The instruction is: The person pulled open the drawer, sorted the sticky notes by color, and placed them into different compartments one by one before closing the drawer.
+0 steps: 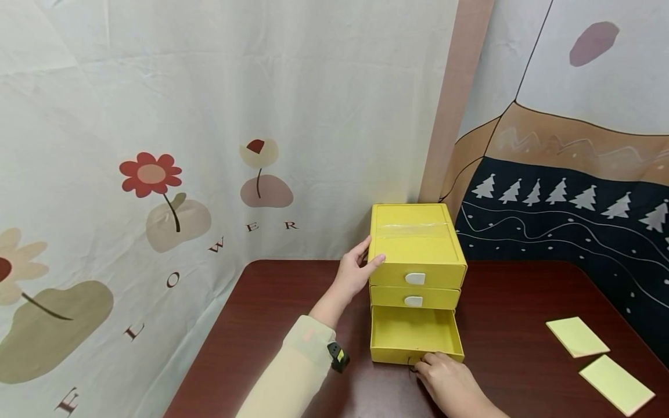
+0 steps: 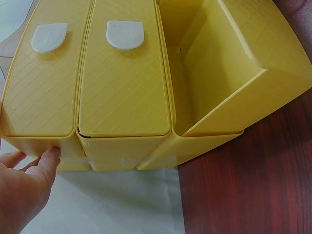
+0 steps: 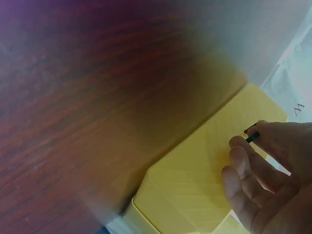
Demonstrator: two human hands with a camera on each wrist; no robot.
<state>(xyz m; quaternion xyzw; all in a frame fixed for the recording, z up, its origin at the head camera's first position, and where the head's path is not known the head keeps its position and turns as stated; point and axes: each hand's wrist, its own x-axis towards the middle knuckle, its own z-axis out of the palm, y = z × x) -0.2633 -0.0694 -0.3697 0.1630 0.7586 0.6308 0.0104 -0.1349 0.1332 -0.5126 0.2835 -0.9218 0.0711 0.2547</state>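
Note:
A yellow drawer unit (image 1: 418, 244) stands on the table, its bottom drawer (image 1: 418, 331) pulled out and bare inside. The two drawers above are closed, each with a white tab (image 1: 415, 278). My left hand (image 1: 354, 273) rests against the unit's upper left side, thumb near the top front corner; the left wrist view shows its fingertips (image 2: 51, 155) on the side wall. At the bottom drawer's front is my right hand (image 1: 444, 377). Its thumb and index finger pinch a thin black cord-like piece (image 3: 252, 137) at the drawer front (image 3: 204, 161).
Two pale yellow note pads (image 1: 577, 337) lie on the right of the dark red table (image 1: 292, 313). Behind the unit hangs a printed curtain (image 1: 324, 116) with flowers, and a dark tree-pattern part at right. A black band (image 1: 338, 357) is on the left wrist.

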